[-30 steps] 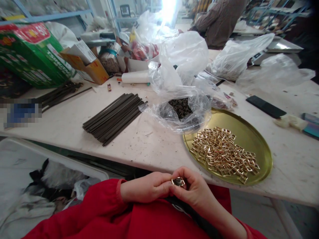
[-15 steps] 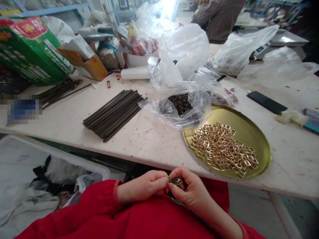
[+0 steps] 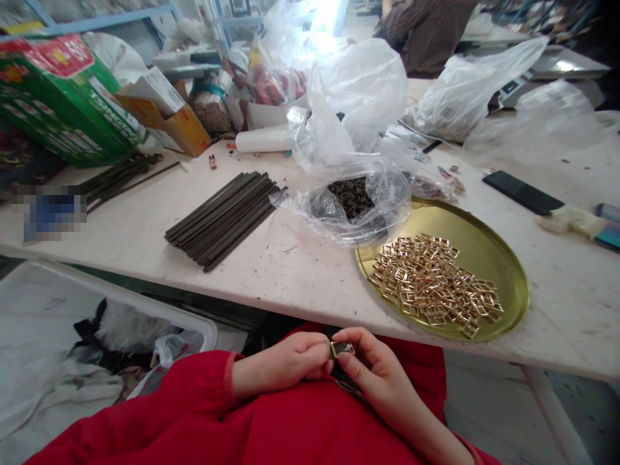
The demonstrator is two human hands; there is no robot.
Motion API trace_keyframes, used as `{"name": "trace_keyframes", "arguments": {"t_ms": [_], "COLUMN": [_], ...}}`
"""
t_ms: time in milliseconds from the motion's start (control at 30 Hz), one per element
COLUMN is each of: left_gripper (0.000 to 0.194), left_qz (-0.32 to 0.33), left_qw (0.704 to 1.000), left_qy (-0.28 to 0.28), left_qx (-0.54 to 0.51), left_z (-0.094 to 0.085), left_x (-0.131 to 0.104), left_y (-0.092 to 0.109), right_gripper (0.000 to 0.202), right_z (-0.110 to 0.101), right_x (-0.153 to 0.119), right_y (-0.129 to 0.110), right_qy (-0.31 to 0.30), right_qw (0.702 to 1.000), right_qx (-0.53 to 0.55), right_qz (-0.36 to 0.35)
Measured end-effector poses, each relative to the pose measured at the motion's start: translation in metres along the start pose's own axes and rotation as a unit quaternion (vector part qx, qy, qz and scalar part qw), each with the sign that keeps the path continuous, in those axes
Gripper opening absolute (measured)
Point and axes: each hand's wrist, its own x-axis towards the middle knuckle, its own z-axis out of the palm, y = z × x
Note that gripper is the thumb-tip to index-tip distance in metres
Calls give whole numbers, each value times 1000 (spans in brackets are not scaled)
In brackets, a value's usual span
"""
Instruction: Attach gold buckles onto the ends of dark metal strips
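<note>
Head view: left hand (image 3: 295, 359) and right hand (image 3: 375, 363) pinch a gold frame (image 3: 341, 348), now apparently more thumb-covered.

Before you runs a pale worktable (image 3: 305, 278), its top speckled and scuffed. Blue-framed shelving (image 3: 104, 20) stands at your upper left, white glare (image 3: 329, 19) washes out the top centre, and light grey floor (image 3: 484, 387) shows below the table's edge, right of centre.

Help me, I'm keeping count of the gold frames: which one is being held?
The gold frame held between the left hand and right hand; the piled ones lie on the round tray.
</note>
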Motion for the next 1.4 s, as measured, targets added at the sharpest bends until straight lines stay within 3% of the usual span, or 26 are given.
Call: {"name": "trace_keyframes", "arguments": {"t_ms": [133, 333, 467, 733, 867, 967, 1167, 1400], "left_gripper": [20, 20, 23, 20, 21, 19, 24, 25], "left_qz": [91, 85, 94, 79, 76, 65, 16, 16], "left_qw": [988, 983, 980, 936, 925, 938, 954, 941], "left_qy": [22, -8, -17, 124, 154, 137, 33, 32], "left_qx": [123, 161, 175, 320, 338, 311, 296, 337], "left_z": [2, -1, -1, 2, 4, 3, -5, -5], "left_x": [1, 1, 2, 13, 15, 14, 11, 9], "left_y": [-4, -7, -9, -35, -44, -45, -35, -37], "right_gripper": [19, 19, 19, 17, 19, 21, 26, 24], "right_z": [-2, -6, -5, 4, 6, 6, -4, -11], "right_x": [3, 3, 1, 6, 5, 0, -9, -6], "right_y": [9, 2, 2, 15, 20, 21, 16, 8], "right_qy": [53, -2, -1, 30, 32, 27, -39, -80], "right_qw": [992, 994, 994, 988, 987, 987, 982, 971], "right_qx": [-102, -104, -105, -147, -154, -152, -181, -226], "right_qz": [-61, -33, -32, -46, -45, -40, -24, -24]}}
